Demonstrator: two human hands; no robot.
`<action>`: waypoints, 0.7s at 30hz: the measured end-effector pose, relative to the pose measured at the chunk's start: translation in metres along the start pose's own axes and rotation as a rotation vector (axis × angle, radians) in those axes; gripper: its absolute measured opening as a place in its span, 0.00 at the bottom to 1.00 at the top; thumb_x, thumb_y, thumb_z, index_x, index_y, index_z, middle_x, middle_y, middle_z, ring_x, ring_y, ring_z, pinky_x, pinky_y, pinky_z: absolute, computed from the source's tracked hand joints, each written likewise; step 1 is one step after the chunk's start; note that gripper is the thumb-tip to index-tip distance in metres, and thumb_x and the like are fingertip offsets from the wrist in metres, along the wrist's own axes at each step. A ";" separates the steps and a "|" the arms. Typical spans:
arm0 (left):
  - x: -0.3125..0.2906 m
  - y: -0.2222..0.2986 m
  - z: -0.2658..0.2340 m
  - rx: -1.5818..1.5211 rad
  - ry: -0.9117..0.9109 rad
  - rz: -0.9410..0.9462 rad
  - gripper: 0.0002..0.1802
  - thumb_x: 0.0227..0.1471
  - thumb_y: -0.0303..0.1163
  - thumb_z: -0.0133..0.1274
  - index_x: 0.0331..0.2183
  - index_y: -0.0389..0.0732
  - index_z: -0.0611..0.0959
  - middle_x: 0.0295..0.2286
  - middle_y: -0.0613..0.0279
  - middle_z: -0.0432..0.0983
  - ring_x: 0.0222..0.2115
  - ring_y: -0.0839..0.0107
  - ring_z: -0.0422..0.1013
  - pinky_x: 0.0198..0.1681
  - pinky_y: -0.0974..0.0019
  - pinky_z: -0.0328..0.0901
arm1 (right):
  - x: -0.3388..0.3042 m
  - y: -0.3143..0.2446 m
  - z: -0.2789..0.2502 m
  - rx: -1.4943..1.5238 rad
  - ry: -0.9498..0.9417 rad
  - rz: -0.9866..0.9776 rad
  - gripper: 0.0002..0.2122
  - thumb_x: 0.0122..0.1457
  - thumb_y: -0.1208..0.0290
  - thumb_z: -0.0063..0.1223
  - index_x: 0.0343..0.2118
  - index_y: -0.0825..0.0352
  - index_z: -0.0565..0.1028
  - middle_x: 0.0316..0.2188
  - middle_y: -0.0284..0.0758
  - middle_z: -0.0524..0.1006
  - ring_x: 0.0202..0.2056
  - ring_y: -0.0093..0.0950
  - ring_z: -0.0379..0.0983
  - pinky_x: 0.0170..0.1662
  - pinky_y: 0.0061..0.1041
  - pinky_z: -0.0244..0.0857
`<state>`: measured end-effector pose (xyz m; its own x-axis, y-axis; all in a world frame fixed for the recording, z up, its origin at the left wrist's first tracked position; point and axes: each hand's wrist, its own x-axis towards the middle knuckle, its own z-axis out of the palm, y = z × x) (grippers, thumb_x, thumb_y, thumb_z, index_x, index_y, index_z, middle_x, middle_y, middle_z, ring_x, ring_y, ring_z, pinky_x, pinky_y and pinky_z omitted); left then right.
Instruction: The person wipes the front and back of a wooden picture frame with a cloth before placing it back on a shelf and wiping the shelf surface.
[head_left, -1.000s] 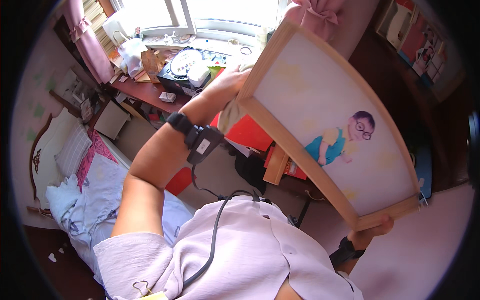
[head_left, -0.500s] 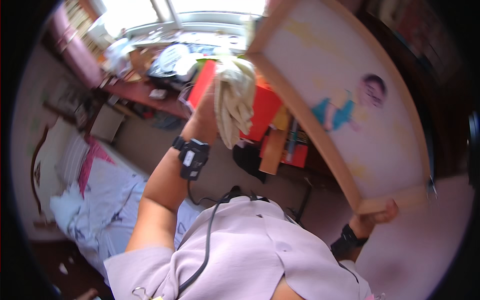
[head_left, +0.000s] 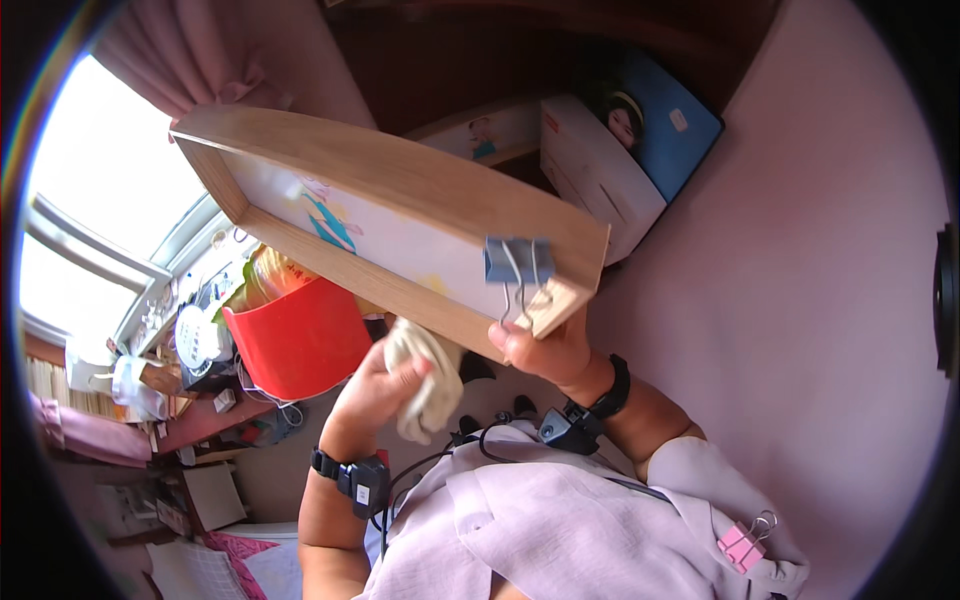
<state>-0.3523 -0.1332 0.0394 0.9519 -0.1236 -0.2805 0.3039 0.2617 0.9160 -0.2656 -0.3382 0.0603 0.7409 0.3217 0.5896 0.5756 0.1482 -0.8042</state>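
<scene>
- The wooden frame (head_left: 400,185) is raised in front of the person, tilted, with its far end before the pink curtain (head_left: 205,50).
- The right hand (head_left: 548,350) grasps the frame at its near corner, just below a blue-grey binder clip (head_left: 515,262).
- The left hand (head_left: 375,395) is closed around a cream cloth (head_left: 425,385), just below the frame's lower edge; whether the cloth touches the wood, I cannot tell.
- I judge the frame stiff and rather light for its size, but long, so one corner alone gives a weak hold and the far end may sag or swing.
- Better places to take hold would be the deep side walls, near the middle of both long sides; the flat picture inside may scratch or be dented.
- The cloth looks soft and limp, and should be easy to squeeze anywhere.
- The wood is pale, with fine grain and straight boards; the inner panel is whitish, with a slight shine.
- The clip has a smooth body and bent wire handles.
- Beyond stands a smooth, bright red bin (head_left: 300,345), with curved wall.
</scene>
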 end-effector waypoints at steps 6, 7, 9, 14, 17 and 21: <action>-0.006 0.020 -0.002 0.071 -0.194 -0.073 0.36 0.32 0.40 0.69 0.41 0.34 0.72 0.32 0.61 0.74 0.31 0.74 0.72 0.35 0.72 0.67 | -0.025 0.009 -0.040 0.275 0.101 0.272 0.21 0.40 0.77 0.54 0.41 0.73 0.70 0.37 0.35 0.74 0.39 0.22 0.69 0.44 0.23 0.63; -0.003 0.020 0.000 -0.011 -0.173 -0.083 0.34 0.33 0.35 0.67 0.42 0.33 0.71 0.32 0.59 0.74 0.31 0.72 0.73 0.35 0.70 0.68 | -0.030 0.011 -0.048 0.337 0.157 0.289 0.22 0.39 0.78 0.53 0.42 0.74 0.69 0.39 0.36 0.73 0.41 0.23 0.69 0.46 0.24 0.62; 0.000 0.018 -0.007 0.000 -0.169 -0.098 0.33 0.34 0.28 0.63 0.45 0.34 0.70 0.33 0.58 0.74 0.33 0.71 0.72 0.37 0.70 0.68 | -0.043 0.014 -0.060 0.307 0.270 0.309 0.22 0.39 0.79 0.53 0.42 0.74 0.69 0.39 0.36 0.72 0.41 0.23 0.69 0.46 0.24 0.62; 0.021 0.006 0.015 -0.049 -0.149 -0.037 0.34 0.38 0.18 0.51 0.52 0.38 0.67 0.34 0.55 0.74 0.37 0.66 0.72 0.42 0.68 0.67 | -0.071 0.021 -0.082 0.189 0.422 0.282 0.20 0.39 0.80 0.52 0.41 0.73 0.69 0.37 0.34 0.72 0.39 0.23 0.68 0.45 0.23 0.62; 0.044 0.005 0.039 -0.244 -0.133 -0.119 0.32 0.45 0.16 0.42 0.55 0.42 0.65 0.40 0.56 0.73 0.39 0.67 0.70 0.45 0.69 0.65 | -0.089 0.026 -0.094 0.084 0.436 0.316 0.20 0.40 0.78 0.53 0.41 0.73 0.69 0.37 0.35 0.71 0.38 0.23 0.68 0.44 0.24 0.62; 0.090 -0.047 0.025 -0.252 -0.137 -0.094 0.08 0.46 0.19 0.41 0.27 0.39 0.74 0.34 0.57 0.70 0.38 0.66 0.68 0.41 0.66 0.65 | -0.104 0.034 -0.099 -0.016 0.389 0.305 0.20 0.41 0.78 0.54 0.41 0.73 0.69 0.37 0.35 0.71 0.39 0.25 0.68 0.45 0.25 0.62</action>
<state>-0.2824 -0.1806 -0.0219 0.9103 -0.2816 -0.3035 0.4066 0.4700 0.7834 -0.2889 -0.4588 -0.0208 0.9491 -0.0251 0.3140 0.3150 0.0857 -0.9452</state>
